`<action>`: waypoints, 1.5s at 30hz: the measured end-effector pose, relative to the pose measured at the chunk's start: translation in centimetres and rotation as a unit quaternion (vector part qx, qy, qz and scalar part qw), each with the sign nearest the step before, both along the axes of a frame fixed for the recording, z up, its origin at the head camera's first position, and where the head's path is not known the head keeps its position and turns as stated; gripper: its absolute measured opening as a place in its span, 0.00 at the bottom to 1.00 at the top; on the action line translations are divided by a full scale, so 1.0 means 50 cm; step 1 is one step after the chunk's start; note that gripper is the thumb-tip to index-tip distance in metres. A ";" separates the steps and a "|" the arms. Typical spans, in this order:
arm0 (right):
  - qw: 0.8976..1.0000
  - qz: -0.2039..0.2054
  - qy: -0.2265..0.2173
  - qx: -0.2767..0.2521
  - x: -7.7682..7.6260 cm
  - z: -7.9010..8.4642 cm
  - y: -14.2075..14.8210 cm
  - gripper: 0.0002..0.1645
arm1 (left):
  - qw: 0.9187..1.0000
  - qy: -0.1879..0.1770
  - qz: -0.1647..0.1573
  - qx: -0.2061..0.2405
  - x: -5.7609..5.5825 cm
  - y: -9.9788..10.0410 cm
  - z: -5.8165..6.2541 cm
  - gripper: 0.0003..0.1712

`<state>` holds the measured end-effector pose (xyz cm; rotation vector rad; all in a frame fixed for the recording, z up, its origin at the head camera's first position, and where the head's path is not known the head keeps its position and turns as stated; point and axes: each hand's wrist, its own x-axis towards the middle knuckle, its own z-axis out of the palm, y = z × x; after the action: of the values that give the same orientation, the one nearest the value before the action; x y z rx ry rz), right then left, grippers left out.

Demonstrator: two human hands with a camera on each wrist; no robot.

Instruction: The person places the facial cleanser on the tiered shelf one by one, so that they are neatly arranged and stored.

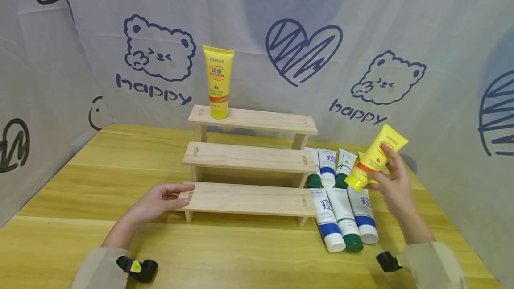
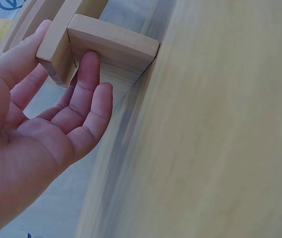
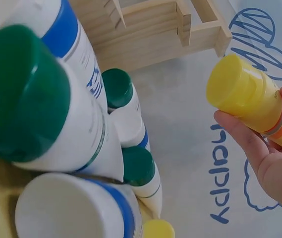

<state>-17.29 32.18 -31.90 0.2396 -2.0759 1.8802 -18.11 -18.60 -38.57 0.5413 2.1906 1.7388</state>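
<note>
The right grip (image 1: 395,184) is pinching a yellow ENSEO tube (image 1: 372,158), its cap tilting down toward the three-step wooden stand (image 1: 249,156). White tubes (image 1: 340,206) are lying on the surface (image 1: 241,253) just left of that grip. The left grip (image 1: 154,202) is holding the lowest step (image 1: 249,197) by its end; beyond, another ENSEO tube (image 1: 218,86) is standing on the top step (image 1: 265,118).

Room above bottom step (image 1: 249,197), white tubes (image 1: 342,208) at right
</note>
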 end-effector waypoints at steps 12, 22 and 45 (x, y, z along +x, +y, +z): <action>0.999 0.008 0.023 -0.034 -0.029 0.021 -0.057 0.42 | 1.000 0.001 -0.003 0.002 -0.001 0.000 -0.002 0.28; 0.994 0.020 0.068 -0.087 -0.058 0.047 -0.115 0.39 | 1.000 0.001 0.007 -0.001 0.001 0.001 0.001 0.28; 0.981 0.073 0.150 -0.096 -0.104 0.082 -0.235 0.39 | 1.000 0.000 0.008 0.001 0.003 0.003 0.003 0.28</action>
<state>-22.49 20.42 -27.79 0.6020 -1.7068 1.9727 -17.98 -18.44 -38.41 0.5248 2.1998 1.7496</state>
